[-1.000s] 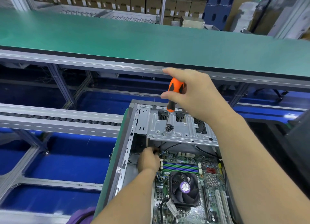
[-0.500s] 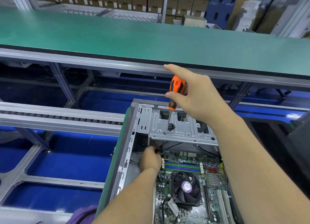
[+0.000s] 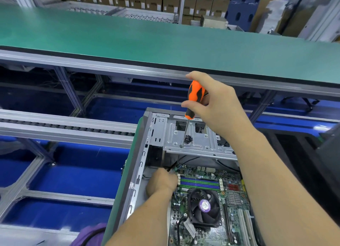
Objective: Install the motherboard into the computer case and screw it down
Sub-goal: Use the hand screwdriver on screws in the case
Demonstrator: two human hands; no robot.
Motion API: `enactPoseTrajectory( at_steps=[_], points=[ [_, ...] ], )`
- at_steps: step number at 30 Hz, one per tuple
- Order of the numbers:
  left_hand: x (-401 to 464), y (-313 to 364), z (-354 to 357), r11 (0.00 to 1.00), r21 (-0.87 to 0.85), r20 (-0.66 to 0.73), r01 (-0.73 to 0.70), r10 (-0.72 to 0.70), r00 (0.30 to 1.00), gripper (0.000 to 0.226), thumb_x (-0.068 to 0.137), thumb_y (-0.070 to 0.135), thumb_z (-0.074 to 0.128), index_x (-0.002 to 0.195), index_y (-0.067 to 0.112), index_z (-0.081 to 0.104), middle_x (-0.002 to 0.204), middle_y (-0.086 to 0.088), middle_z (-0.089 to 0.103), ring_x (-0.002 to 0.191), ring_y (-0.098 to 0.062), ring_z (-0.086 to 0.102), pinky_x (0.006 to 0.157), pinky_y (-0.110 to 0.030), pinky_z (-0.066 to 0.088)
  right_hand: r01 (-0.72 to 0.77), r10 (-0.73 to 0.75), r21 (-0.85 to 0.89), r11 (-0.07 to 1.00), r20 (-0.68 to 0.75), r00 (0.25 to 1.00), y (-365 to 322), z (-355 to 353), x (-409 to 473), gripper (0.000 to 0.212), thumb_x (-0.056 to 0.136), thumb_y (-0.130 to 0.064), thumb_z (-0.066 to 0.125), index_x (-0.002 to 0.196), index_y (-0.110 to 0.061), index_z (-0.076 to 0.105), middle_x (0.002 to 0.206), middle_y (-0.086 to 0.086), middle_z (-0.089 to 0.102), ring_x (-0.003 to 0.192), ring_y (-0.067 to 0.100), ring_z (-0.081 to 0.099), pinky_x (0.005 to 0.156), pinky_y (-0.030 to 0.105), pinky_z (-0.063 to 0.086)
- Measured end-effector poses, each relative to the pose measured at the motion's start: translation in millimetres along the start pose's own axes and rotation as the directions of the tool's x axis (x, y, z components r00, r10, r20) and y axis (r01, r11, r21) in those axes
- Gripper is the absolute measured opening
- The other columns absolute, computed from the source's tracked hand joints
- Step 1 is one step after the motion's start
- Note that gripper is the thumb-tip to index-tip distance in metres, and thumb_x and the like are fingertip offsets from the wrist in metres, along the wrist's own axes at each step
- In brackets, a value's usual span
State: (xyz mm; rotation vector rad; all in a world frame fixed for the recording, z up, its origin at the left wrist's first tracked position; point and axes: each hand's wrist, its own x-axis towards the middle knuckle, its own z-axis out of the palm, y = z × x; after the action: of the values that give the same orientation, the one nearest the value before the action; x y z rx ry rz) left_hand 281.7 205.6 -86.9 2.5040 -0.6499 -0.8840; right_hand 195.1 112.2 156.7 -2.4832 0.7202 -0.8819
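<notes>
Green circuitry of the motherboard (image 3: 206, 205) lies flat inside the open case (image 3: 139, 164), its black fan (image 3: 204, 207) nearest. At the board's far left corner the left hand (image 3: 161, 181) rests, fingers curled down out of sight, so whether it grips anything I cannot tell. Farther back, the right hand (image 3: 215, 106) holds an orange screwdriver (image 3: 194, 100) upright, tip touching the metal bracket (image 3: 195, 140) just beside a small heap of dark screws (image 3: 188, 139). Beyond runs a green bench (image 3: 147, 43).

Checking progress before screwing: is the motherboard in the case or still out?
In. The motherboard lies flat inside the open computer case, its fan facing up. Whether it is screwed down, cannot tell.
</notes>
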Motion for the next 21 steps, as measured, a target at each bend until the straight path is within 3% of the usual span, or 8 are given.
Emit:
enactPoseTrajectory(
  at_steps=[4,8,12,13,15,17,21],
  points=[
    [-2.0,-1.4,-1.7,0.997,0.048,0.05,0.059,-0.061,0.997,0.009,0.09,0.033,0.048,0.089,0.024,0.052,0.072,0.005,0.056,0.072,-0.018,0.058,0.065,-0.026,0.043,-0.024,0.008,0.234,0.972,0.067,0.998,2.9,-3.9,-3.0,0.063,0.095,-0.009,0.064,0.147,-0.038,0.047,0.102,0.009,0.065,0.088,0.027,0.069,0.084,0.036,0.06],
    [-3.5,0.0,-3.9,0.997,0.055,0.056,0.06,-0.063,0.996,0.019,0.091,0.033,0.048,0.104,0.025,0.06,0.076,0.004,0.058,0.071,-0.017,0.058,0.065,-0.025,0.042,-0.014,0.014,0.042,0.999,-0.002,1.0,2.8,-4.4,1.7,0.058,0.089,-0.022,0.078,0.14,-0.037,0.056,0.085,-0.012,0.062,0.074,0.01,0.063,0.085,0.034,0.056],
    [-3.3,-1.1,-3.7,0.996,0.077,0.058,0.05,-0.054,0.997,0.027,0.092,0.033,0.048,0.111,0.023,0.062,0.075,0.004,0.058,0.065,-0.014,0.054,0.061,-0.024,0.04,-0.049,0.027,0.291,0.955,0.077,0.997,0.1,-4.3,-2.0,0.059,0.095,-0.011,0.069,0.145,-0.038,0.053,0.117,0.002,0.07,0.105,0.015,0.069,0.094,0.032,0.057],
    [-3.2,-1.5,-4.0,0.996,0.077,0.059,0.046,-0.051,0.997,0.027,0.091,0.032,0.048,0.111,0.022,0.062,0.075,0.004,0.057,0.065,-0.014,0.053,0.06,-0.024,0.039,-0.035,0.015,0.303,0.952,0.069,0.998,-1.7,-3.9,-2.1,0.057,0.095,-0.009,0.068,0.143,-0.037,0.055,0.119,0.002,0.07,0.104,0.014,0.07,0.095,0.034,0.057],
    [-3.1,-1.8,-3.9,0.996,0.08,0.063,0.039,-0.044,0.997,0.026,0.09,0.029,0.047,0.111,0.021,0.061,0.074,0.004,0.055,0.063,-0.013,0.051,0.057,-0.022,0.036,0.001,-0.001,0.187,0.982,-0.001,1.0,-2.7,-2.9,0.1,0.049,0.09,-0.016,0.077,0.134,-0.033,0.063,0.102,0.002,0.07,0.087,0.02,0.07,0.089,0.038,0.058],
    [-3.1,-2.6,-4.2,0.996,0.084,0.062,0.038,-0.043,0.997,0.025,0.09,0.027,0.047,0.11,0.022,0.059,0.073,0.005,0.053,0.062,-0.012,0.049,0.054,-0.022,0.034,-0.003,0.007,0.092,0.996,-0.046,0.999,-4.0,-4.4,1.0,0.047,0.086,-0.027,0.082,0.13,-0.031,0.066,0.095,0.005,0.067,0.083,0.024,0.065,0.086,0.04,0.057],
    [-1.7,-2.6,-3.2,0.996,0.083,0.065,0.04,-0.045,0.997,0.024,0.091,0.032,0.046,0.109,0.022,0.061,0.074,0.005,0.055,0.064,-0.014,0.051,0.058,-0.023,0.037,-0.033,0.01,0.287,0.957,0.083,0.997,-3.0,-7.9,-2.3,0.059,0.094,-0.01,0.07,0.144,-0.037,0.055,0.12,-0.001,0.068,0.107,0.013,0.068,0.085,0.018,0.056]
  ],
)
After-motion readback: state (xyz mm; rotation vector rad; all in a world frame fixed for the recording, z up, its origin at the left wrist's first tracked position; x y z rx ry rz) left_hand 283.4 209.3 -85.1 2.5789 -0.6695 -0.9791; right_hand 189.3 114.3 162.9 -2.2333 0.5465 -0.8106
